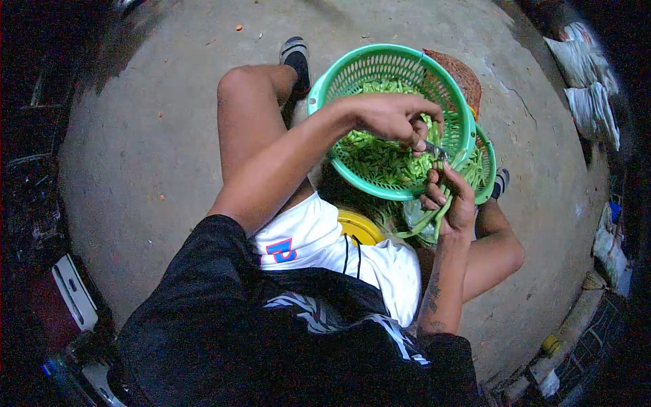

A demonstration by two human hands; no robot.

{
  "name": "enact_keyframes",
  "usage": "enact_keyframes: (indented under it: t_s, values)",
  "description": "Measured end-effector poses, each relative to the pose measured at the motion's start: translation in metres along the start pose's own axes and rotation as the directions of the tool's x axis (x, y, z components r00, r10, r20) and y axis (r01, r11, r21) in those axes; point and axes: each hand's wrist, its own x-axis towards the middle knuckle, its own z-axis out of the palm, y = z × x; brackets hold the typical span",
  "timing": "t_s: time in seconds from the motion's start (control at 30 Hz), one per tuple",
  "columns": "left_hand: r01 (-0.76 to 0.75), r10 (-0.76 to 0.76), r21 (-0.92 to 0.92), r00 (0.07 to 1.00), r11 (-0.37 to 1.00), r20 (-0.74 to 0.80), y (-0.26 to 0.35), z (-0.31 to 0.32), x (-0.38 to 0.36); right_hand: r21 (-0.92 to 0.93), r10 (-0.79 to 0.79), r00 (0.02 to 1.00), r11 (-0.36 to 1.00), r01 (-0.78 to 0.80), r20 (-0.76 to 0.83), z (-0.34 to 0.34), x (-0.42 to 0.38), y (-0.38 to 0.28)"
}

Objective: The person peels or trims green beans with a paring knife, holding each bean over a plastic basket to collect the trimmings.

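The fingers of our left hand (400, 121) pinch a small, dark, blade-like tool (432, 148); at five o'clock, our right hand (457, 195) pinches long, bean-like green stalks (444, 207). They meet at the round green plastic basket (386, 62)'s four-o'clock edge, perhaps so it catches bits.

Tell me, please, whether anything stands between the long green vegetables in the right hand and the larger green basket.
Nothing visible does: the long green vegetables seem to extend from the right hand over the larger green basket, with the left hand and a small knife beside their ends.
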Motion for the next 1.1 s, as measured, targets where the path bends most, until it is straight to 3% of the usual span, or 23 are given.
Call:
enact_keyframes:
  t_s: [0.27,0.47,0.53,0.63,0.8,0.87,0.93,1.0,1.1]
  values:
    - [0.005,-0.012,-0.049,0.99,0.999,-0.139,0.005,-0.023,-0.01,0.052,0.015,0.999,0.998,-0.017,0.036,-0.002,0.0,-0.002]
    - [0.008,-0.007,-0.049,1.0,0.999,0.018,0.002,-0.002,-0.001,0.048,-0.007,1.0,0.999,0.006,0.02,-0.001,0.001,0.001]
    - [-0.055,0.053,-0.022,0.994,0.998,-0.094,-0.003,-0.016,-0.003,0.068,0.003,1.0,0.998,-0.004,0.029,-0.006,0.001,0.001]
    - [0.005,0.0,0.037,0.99,0.999,-0.139,0.002,-0.025,-0.007,0.078,0.003,0.999,0.997,-0.007,0.053,-0.008,0.003,0.001]
    - [-0.003,0.005,-0.059,0.999,0.998,0.044,-0.001,0.003,0.001,-0.001,-0.005,1.0,1.0,0.005,-0.003,-0.003,0.004,0.001]
    - [-0.025,0.033,0.125,0.998,0.992,-0.059,-0.004,-0.01,-0.001,0.051,0.016,0.999,0.999,-0.018,0.051,-0.006,0.004,0.001]
    - [-0.047,0.055,0.093,0.995,0.995,-0.083,0.004,-0.017,-0.004,0.03,-0.005,0.998,1.0,0.003,0.068,-0.005,0.003,-0.001]
    - [0.067,-0.063,0.062,0.996,0.996,-0.06,0.01,-0.016,-0.005,0.018,0.007,0.998,1.0,-0.008,0.064,-0.004,0.004,0.0]
    - [0.014,-0.014,-0.016,1.0,1.0,0.019,0.001,0.002,0.002,0.035,-0.031,0.999,0.999,0.03,0.021,-0.002,0.005,0.004]
